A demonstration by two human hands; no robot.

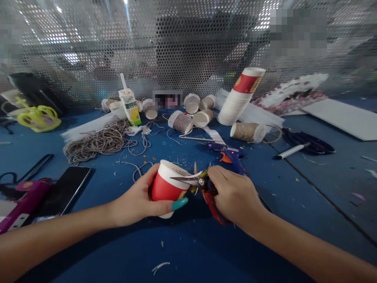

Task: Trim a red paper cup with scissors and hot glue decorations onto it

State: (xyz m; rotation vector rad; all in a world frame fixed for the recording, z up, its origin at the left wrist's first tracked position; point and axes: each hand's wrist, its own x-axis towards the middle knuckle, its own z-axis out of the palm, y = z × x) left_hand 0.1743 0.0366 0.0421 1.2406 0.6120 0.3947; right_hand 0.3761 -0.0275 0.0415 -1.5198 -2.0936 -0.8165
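In the middle of the view, a red and white paper cup (169, 188) lies tilted in my left hand (143, 196), whose fingers and thumb wrap round its side. Scissors (203, 181) with red handles are gripped by my right hand (235, 192). Their blades are parted, one crossing in front of the cup near its rim and the other behind it. A yellowish piece beside the scissors' pivot is partly hidden. On the blue table (182, 251) below lies a thin white paper strip (160, 267).
A blue glue gun (228, 152) lies beyond my right hand. Grey cord (94, 143) is heaped at left, near a phone (69, 188) and a magenta glue gun (26, 200). Stacked cups (235, 102), a drink carton (130, 108) and a twine-wrapped cup (247, 132) stand or lie behind.
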